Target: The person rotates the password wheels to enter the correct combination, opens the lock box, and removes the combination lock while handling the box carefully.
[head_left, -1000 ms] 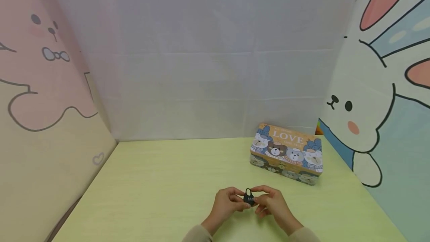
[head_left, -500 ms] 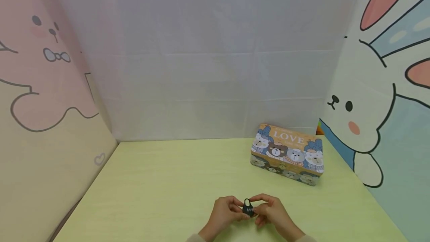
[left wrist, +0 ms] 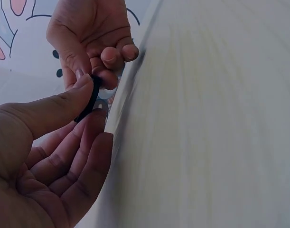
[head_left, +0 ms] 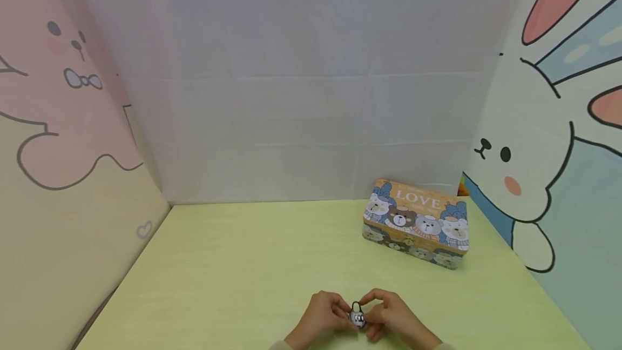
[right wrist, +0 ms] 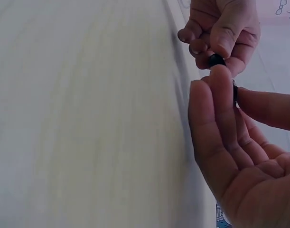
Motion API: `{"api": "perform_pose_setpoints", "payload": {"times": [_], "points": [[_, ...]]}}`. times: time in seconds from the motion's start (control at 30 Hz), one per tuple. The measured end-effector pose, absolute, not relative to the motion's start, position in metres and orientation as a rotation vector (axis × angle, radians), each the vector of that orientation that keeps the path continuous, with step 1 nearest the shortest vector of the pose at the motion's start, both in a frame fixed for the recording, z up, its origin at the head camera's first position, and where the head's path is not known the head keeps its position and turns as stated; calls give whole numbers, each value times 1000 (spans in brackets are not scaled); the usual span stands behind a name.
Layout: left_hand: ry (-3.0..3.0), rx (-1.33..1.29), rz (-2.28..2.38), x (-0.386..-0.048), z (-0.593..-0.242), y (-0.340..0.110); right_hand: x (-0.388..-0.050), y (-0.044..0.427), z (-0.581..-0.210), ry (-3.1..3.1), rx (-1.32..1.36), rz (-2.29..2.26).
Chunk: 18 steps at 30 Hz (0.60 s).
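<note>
A small black combination padlock (head_left: 357, 318) with a row of number dials is held between both hands low in the head view, its shackle pointing up and its face glinting. My left hand (head_left: 320, 315) pinches the body from the left; in the left wrist view the thumb presses the padlock's dark edge (left wrist: 91, 100) against the fingers. From the other side my right hand (head_left: 396, 317) pinches it, the index finger arched near the shackle. In the right wrist view fingers cover most of the padlock (right wrist: 216, 60). Whether the shackle is locked cannot be seen.
A rectangular box (head_left: 418, 215) printed with bears and the word LOVE stands at the back right of the pale yellow table (head_left: 233, 263). A whitish sheet (head_left: 291, 96) hangs behind, and cartoon-printed panels (head_left: 525, 177) flank both sides.
Both hands have moved down toward the near edge of the head view, carrying the padlock. Its face has turned from dark to brightly reflecting. The box stays in place.
</note>
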<state>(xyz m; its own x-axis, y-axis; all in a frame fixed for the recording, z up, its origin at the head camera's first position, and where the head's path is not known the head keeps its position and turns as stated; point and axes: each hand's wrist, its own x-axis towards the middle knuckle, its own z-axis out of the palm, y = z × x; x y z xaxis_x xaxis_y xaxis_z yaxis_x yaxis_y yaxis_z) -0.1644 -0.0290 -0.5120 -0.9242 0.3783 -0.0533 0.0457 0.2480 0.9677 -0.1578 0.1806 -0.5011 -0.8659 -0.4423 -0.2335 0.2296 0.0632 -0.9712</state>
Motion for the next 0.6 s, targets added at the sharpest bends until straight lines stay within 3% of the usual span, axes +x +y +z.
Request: {"api": "perform_pose_setpoints", "payload": {"times": [0.6], "points": [[2280,446,1556,-166,-509,-30,-164,176,-498,1915,-297,-1643]]}}
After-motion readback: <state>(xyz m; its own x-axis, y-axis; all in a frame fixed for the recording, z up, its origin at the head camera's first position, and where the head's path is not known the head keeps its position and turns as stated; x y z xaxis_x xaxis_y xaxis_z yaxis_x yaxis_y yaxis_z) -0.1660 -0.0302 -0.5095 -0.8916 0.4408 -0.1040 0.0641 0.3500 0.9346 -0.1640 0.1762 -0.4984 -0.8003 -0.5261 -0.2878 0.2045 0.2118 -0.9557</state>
